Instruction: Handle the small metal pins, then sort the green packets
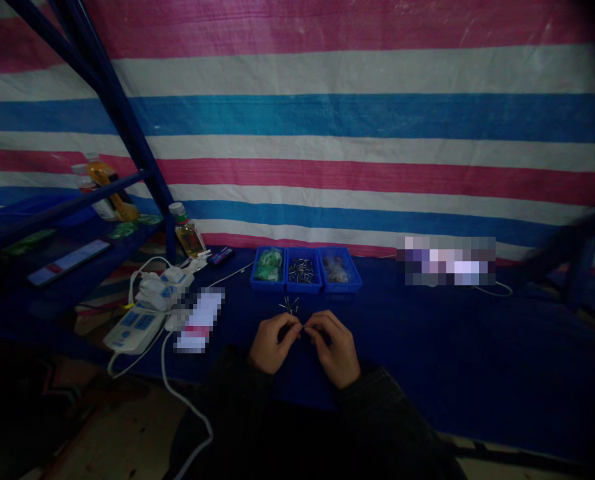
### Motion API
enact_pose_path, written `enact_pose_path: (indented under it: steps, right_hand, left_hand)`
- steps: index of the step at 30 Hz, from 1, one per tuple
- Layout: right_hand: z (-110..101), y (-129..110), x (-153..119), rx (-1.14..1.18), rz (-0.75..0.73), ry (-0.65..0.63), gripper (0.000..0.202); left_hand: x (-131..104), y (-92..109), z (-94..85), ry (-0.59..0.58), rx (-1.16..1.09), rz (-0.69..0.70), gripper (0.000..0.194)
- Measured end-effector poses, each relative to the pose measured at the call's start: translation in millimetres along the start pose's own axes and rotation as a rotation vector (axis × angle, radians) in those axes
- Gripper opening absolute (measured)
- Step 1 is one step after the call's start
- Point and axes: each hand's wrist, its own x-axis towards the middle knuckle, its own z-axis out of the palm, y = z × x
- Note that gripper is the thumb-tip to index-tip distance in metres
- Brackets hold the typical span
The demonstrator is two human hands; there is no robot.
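Note:
My left hand (274,340) and my right hand (334,347) meet over the blue table, thumbs and forefingers pinched close together. Between the fingertips shows a tiny dark piece, too small to name, and I cannot tell how each hand shares it. Just beyond my left fingers lies a small pile of thin metal pins (290,306). Three blue bins stand behind it side by side: the left bin (268,287) has green bagged pieces, the middle bin (303,289) has many similar metal pins, and the right bin (344,288) has a clear bag of small pieces.
Left of my hands are a power strip (134,330) with plugs and white cables, a blurred phone (200,320) and a bottle (190,233). A blue metal frame (127,127) rises at the left. A pixelated object (447,261) lies at the back right, before the striped sheet (352,120).

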Motion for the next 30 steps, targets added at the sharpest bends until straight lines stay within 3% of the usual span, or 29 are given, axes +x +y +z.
enact_pose_path:
  steps: [20, 30]
  right_hand:
    - [-1.5, -4.2, 2.2, -0.088, 0.062, -0.042, 0.024]
    - [-1.2, 3.4, 1.5, -0.143, 0.121, 0.004, 0.029]
  left_hand:
    - [-0.3, -1.4, 1.1, -0.005, 0.017, 0.033, 0.018]
    - [0.5, 0.4, 0.4, 0.031, 0.052, -0.005, 0.019]
